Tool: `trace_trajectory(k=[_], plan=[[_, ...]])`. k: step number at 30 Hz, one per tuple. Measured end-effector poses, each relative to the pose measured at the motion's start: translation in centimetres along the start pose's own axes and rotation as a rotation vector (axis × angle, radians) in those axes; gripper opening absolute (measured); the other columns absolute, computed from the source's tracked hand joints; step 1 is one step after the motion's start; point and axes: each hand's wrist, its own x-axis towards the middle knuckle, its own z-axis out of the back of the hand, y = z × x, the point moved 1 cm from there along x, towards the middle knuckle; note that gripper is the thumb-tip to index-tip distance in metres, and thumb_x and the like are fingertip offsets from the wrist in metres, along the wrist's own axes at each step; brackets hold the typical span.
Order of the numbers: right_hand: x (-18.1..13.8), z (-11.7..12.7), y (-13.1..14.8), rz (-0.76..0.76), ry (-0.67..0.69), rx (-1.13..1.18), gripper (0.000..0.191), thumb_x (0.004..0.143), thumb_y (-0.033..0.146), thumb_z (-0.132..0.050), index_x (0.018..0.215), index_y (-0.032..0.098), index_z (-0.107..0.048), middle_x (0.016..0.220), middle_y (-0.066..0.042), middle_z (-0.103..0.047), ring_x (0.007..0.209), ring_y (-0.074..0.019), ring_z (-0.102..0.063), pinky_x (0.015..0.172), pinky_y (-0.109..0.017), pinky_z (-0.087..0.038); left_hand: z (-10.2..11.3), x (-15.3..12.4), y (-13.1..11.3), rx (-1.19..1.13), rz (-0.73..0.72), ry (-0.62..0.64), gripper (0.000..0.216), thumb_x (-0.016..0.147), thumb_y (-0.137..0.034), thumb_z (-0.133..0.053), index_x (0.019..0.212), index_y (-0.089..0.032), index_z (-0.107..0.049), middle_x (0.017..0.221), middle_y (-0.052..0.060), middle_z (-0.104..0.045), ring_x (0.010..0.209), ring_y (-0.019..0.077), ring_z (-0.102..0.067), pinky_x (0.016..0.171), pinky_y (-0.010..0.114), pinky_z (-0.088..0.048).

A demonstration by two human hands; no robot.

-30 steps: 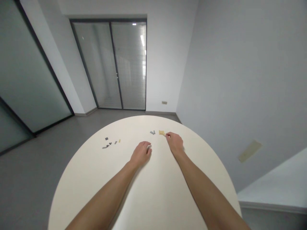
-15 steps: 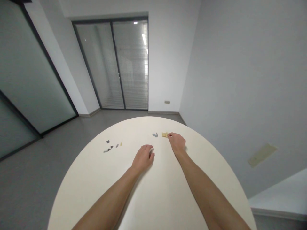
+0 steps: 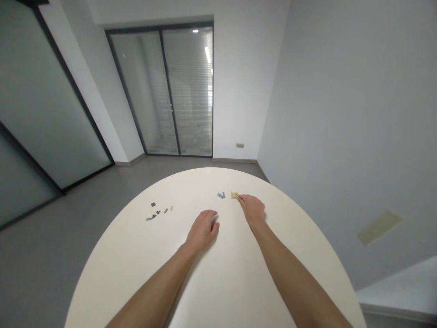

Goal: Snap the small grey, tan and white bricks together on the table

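On the round cream table (image 3: 218,282) my right hand (image 3: 253,210) reaches forward, its fingertips pinched together and touching a small tan flat piece (image 3: 234,195). Two small grey pieces (image 3: 221,195) lie just left of the tan one. My left hand (image 3: 203,229) rests on the table with its fingers curled under; whether anything lies beneath it is hidden. A scatter of several small grey and tan pieces (image 3: 157,212) lies further left, away from both hands.
The table's far edge curves just beyond the pieces. Past it are grey floor, glass sliding doors (image 3: 170,91) with blinds at the back, a glass partition on the left and a plain wall on the right.
Both hands stay nearly where they were. My right fingertips remain at the tan piece, and the view has drifted slightly.
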Motion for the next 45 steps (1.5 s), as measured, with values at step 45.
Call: trace_trajectory(k=[45], plan=[[-4.4,1.3,1.6,0.244,0.065,-0.144,0.027,0.099,0.021,-0.039,0.107,0.015,-0.063,0.096,-0.015,-0.069,0.090,-0.0231,-0.066,0.073,-0.030,-0.048,1.9,0.6,1.7,0.485,0.562,-0.112,0.076,0.090,-0.056,-0.040,0.148,-0.007,-0.034,0.158,0.026,-0.016,0.137,0.0526,-0.028,0.109,0.063,-0.021]])
